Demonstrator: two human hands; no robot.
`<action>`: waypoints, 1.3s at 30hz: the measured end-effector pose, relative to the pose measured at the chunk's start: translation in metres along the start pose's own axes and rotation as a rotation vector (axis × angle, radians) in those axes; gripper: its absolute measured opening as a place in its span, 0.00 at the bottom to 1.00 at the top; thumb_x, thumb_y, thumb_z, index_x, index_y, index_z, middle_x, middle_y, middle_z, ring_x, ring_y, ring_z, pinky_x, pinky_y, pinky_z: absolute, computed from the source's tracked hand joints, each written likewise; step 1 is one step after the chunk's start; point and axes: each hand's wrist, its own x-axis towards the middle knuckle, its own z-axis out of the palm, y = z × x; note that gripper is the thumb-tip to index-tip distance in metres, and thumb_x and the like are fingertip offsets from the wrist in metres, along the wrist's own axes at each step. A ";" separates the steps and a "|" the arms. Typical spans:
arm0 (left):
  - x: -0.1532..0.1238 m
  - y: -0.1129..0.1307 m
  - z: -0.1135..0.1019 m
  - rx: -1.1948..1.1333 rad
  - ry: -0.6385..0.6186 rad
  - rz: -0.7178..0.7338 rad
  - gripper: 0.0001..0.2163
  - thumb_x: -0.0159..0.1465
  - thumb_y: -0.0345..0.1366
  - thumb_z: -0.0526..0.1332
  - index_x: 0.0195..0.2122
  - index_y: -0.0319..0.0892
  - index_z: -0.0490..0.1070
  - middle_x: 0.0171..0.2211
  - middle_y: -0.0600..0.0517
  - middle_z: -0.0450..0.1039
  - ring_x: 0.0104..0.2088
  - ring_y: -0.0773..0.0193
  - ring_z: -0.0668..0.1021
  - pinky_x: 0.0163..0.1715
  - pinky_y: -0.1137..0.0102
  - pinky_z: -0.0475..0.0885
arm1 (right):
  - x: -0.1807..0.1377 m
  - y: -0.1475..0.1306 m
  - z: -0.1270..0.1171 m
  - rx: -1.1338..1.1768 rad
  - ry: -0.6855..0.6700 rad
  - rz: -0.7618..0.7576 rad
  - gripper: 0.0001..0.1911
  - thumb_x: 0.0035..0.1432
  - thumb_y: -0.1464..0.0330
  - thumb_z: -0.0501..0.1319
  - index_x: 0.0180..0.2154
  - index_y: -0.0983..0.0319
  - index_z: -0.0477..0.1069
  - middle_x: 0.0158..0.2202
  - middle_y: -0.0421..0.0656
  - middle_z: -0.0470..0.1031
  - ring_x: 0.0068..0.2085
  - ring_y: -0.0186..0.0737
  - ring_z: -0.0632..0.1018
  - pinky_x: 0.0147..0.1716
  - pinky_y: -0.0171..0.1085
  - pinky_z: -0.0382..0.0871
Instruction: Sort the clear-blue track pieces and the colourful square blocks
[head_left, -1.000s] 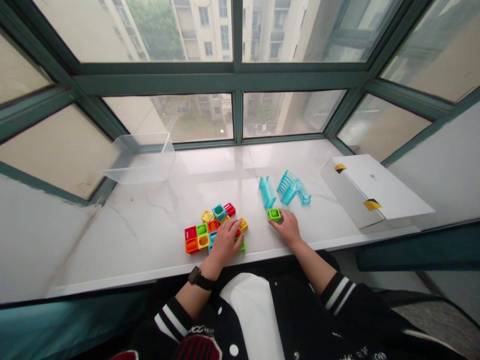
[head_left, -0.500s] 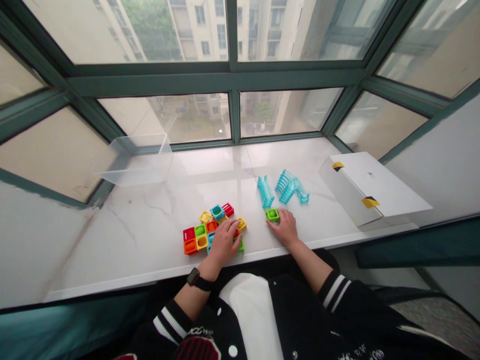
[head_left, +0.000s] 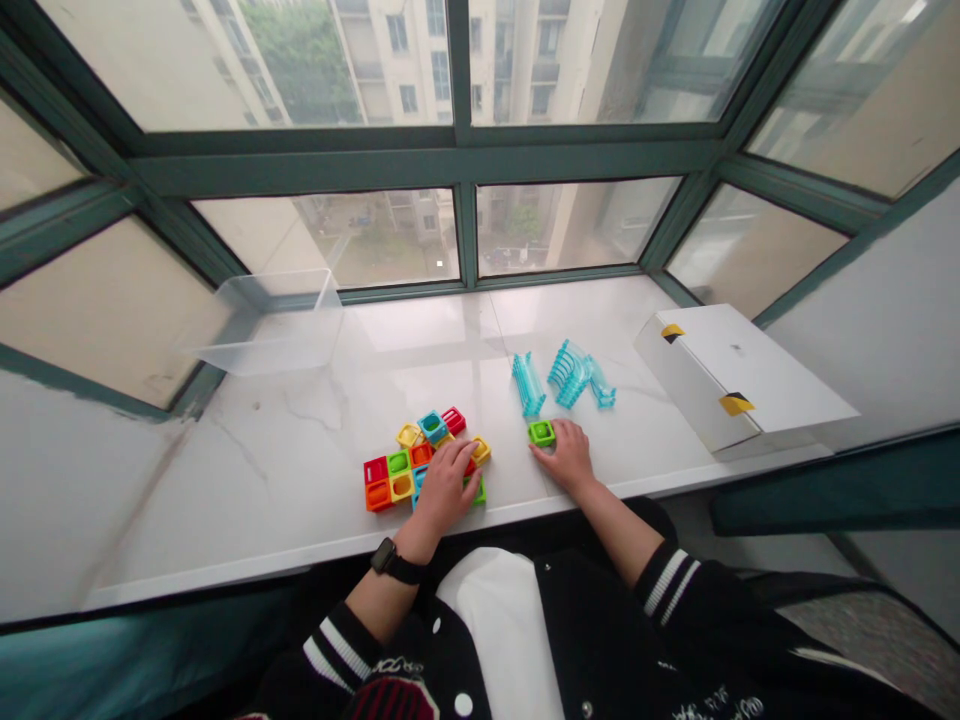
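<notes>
A green toy block (head_left: 541, 433) sits on the white marble sill, with my right hand (head_left: 566, 457) closed around it between thumb and fingers. Further left, several square blocks in red, orange, yellow, green and blue are grouped together, among them an orange block (head_left: 378, 494) and a blue block (head_left: 433, 427). My left hand (head_left: 448, 487) lies over the right part of this group, fingers apart, and covers some of the blocks. Its fingertips are by a yellow block (head_left: 481, 450), with a partly hidden green block (head_left: 480, 492) near the thumb.
Beyond the green block lie clear blue track pieces, one straight (head_left: 529, 384) and others curved (head_left: 570, 374). A transparent plastic bin (head_left: 289, 345) stands at the back left. A white box (head_left: 750, 375) with yellow-and-black tabs is on the right. Windows enclose the sill.
The whole view has shifted very slightly. Both hands keep their places, the right on the green block and the left over the coloured blocks.
</notes>
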 end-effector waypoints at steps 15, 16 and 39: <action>-0.002 -0.007 0.009 -0.002 0.039 -0.026 0.22 0.71 0.36 0.59 0.66 0.44 0.63 0.62 0.41 0.70 0.64 0.46 0.72 0.66 0.45 0.69 | -0.005 0.002 -0.005 0.150 0.017 -0.002 0.38 0.62 0.48 0.64 0.64 0.64 0.65 0.58 0.58 0.74 0.59 0.62 0.73 0.59 0.58 0.67; -0.001 -0.008 0.010 0.000 0.046 -0.031 0.23 0.71 0.36 0.59 0.66 0.44 0.62 0.62 0.40 0.71 0.64 0.46 0.72 0.66 0.45 0.69 | -0.006 0.002 -0.008 0.201 0.034 0.000 0.38 0.63 0.48 0.63 0.65 0.64 0.64 0.58 0.58 0.75 0.59 0.61 0.73 0.60 0.58 0.67; 0.001 0.000 0.002 0.028 0.011 -0.040 0.22 0.71 0.34 0.60 0.66 0.46 0.67 0.57 0.45 0.78 0.66 0.48 0.70 0.65 0.47 0.71 | 0.014 -0.104 -0.015 0.270 -0.416 -0.318 0.26 0.62 0.73 0.67 0.61 0.54 0.73 0.56 0.47 0.74 0.43 0.42 0.82 0.47 0.41 0.78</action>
